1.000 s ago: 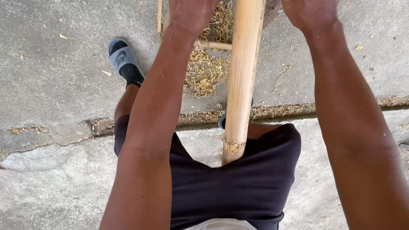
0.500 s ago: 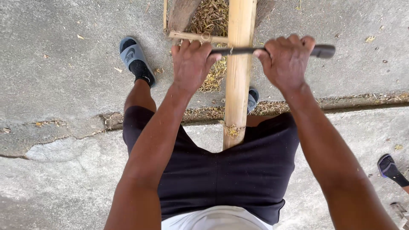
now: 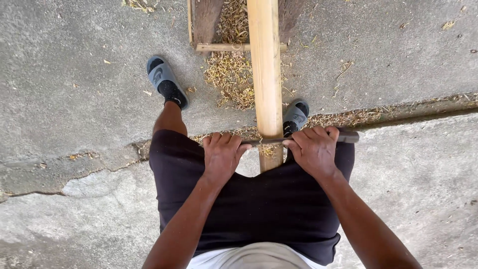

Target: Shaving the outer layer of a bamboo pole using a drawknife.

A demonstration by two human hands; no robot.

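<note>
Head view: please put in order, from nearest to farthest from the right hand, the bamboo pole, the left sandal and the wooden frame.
From the right hand:
1. Bamboo pole, just beside it, toward the left.
2. Wooden frame, ahead near the top edge.
3. Left sandal, far across on the left.

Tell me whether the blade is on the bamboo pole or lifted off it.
On it: the dark blade lies crosswise against the bamboo pole near its lower end, the left hand and right hand gripping either side.

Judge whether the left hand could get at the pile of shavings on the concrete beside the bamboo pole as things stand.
Probably not directly: the left hand grips the blade near the lap, and the shavings lie well ahead by the pole; nothing blocks the way.
</note>
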